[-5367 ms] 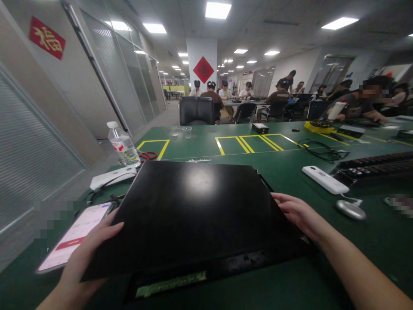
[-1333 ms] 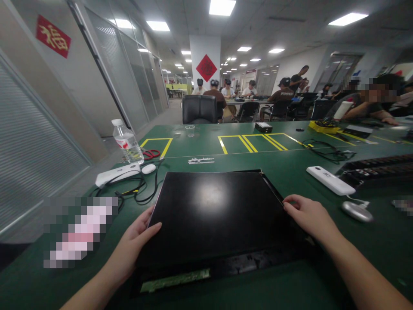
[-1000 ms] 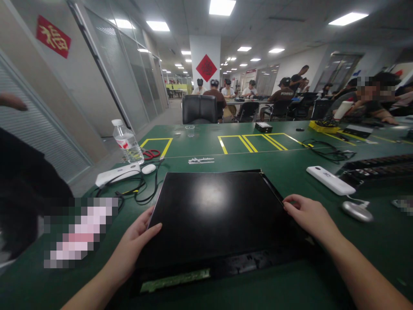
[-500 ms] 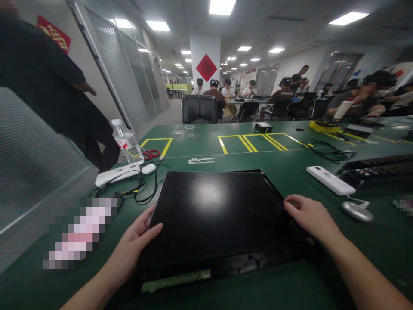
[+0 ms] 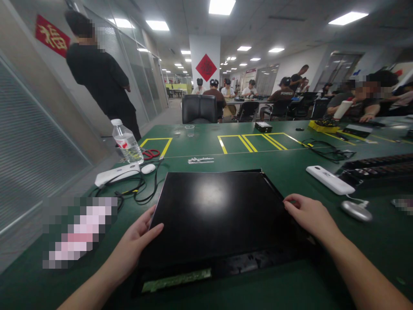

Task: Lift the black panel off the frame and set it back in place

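Left hand (image 5: 137, 241) grips black panel (image 5: 209, 215) at its left edge, thumb on top. Panel now sits lower, over black frame (image 5: 251, 261) on bench (image 5: 238, 161); reads as steadying, not carrying. Right hand (image 5: 306, 213) touches right edge; can't tell if clamped.

Bright ceiling lights (image 5: 348, 19), dimmer green table (image 5: 251, 161), soft round glare on a black panel (image 5: 209, 228), outer edges stretched
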### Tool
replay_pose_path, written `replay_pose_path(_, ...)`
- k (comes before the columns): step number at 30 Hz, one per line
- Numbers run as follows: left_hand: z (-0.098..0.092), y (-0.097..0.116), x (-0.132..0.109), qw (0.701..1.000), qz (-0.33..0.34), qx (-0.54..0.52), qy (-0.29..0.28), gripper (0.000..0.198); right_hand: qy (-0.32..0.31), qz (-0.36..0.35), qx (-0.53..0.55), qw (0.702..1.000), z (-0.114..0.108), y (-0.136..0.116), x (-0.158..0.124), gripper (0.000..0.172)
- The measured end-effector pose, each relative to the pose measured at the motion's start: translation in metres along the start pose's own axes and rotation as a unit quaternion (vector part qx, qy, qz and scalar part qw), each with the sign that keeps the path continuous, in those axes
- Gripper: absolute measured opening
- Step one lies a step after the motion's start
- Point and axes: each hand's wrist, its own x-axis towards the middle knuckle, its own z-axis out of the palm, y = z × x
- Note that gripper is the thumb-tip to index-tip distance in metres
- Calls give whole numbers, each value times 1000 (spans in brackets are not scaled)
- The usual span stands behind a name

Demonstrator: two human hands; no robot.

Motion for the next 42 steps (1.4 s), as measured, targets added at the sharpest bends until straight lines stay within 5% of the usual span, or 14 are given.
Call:
replay_pose_path(17,-7,-5,6,1000,-7,-18,-19,83,8,1,4,1000,2,2,2,31)
replay_pose_path(25,-1,-1,4,998,-28,-44,18,101,15,-7,21,1000,3,4,3,31)
replay_pose_path(42,-1,-5,7,997,-28,-54,50,95,21,-21,34,999,5,9,5,31)
